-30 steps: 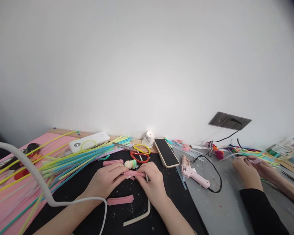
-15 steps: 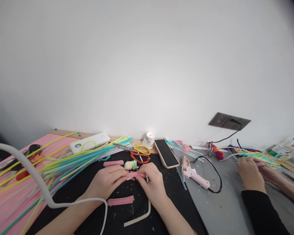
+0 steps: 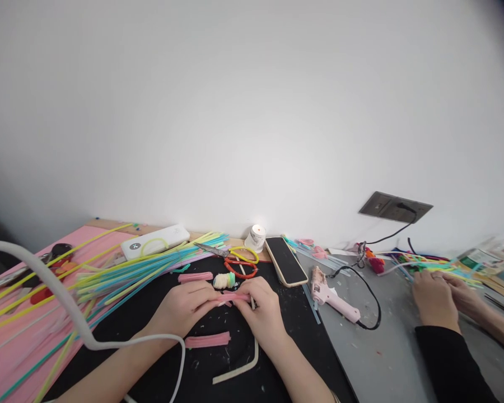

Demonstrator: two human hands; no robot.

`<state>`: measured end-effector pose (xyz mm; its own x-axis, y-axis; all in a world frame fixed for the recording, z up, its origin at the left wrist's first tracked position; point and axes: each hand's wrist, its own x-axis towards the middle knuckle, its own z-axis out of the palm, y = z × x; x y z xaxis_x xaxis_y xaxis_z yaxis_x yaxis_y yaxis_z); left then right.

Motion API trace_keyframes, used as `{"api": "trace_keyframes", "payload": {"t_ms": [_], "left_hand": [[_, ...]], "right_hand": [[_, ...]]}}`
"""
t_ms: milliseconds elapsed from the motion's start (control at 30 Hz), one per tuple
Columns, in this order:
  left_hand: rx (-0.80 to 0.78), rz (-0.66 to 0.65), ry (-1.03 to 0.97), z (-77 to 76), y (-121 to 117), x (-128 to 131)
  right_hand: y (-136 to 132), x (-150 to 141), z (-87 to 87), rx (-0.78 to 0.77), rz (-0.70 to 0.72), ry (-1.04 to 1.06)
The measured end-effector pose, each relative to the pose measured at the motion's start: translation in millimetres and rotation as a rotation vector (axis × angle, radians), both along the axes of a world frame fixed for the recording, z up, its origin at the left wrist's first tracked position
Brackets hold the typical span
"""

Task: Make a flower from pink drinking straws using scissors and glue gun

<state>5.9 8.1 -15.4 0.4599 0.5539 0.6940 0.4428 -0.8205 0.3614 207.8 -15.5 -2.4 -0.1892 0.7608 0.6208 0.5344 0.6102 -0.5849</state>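
Note:
My left hand (image 3: 187, 305) and my right hand (image 3: 261, 307) meet over the black mat, each pinching one end of a short pink bundle of pipe cleaners (image 3: 228, 298). The fingertips hide part of it. Just beyond lies a small cream and green fuzzy coil (image 3: 224, 280). One pink pipe-cleaner bundle (image 3: 208, 340) lies flat below my hands, and another pink bundle (image 3: 195, 277) lies behind my left hand. A bent cream pipe cleaner (image 3: 237, 372) runs out from under my right hand. Scissors (image 3: 231, 257) with yellow and red handles rest behind the coil.
Long pastel pipe cleaners (image 3: 138, 276) and a white power bank (image 3: 155, 243) lie at left, behind a white cable (image 3: 63, 296). A paper cup (image 3: 255, 238), a phone (image 3: 286, 261) and a pink glue gun (image 3: 334, 299) stand rightward. A co-worker's hands (image 3: 434, 296) work at far right.
Both my hands keep their pinch, and the pink bundle between them looks a little more spread or twisted. The co-worker's hands have shifted slightly to the right.

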Motion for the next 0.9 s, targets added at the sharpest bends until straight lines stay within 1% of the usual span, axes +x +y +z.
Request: {"api": "trace_keyframes", "payload": {"t_ms": [133, 233, 467, 600, 733, 900], "left_hand": [[0.009, 0.009, 0.003, -3.5, 1.0, -0.6], [-0.046, 0.034, -0.014, -4.6, 0.7, -0.1], [-0.322, 0.079, -0.031, 4.3, -4.3, 4.7], [-0.469, 0.063, -0.026, 8.5, -6.3, 6.7], [-0.584, 0.033, -0.046, 10.6, -5.9, 8.0], [-0.743, 0.02, -0.13, 13.7, -4.7, 10.6]], "right_hand": [[0.4, 1.0, 0.3, -0.009, 0.0, 0.003], [0.9, 1.5, -0.2, -0.016, -0.007, -0.001], [0.4, 0.9, 1.6, 0.005, 0.008, 0.005], [-0.6, -0.3, 3.7, 0.029, 0.024, 0.001], [0.0, -0.4, 1.1, 0.039, 0.031, -0.002], [1.2, -0.1, -2.8, 0.048, 0.025, 0.004]]}}
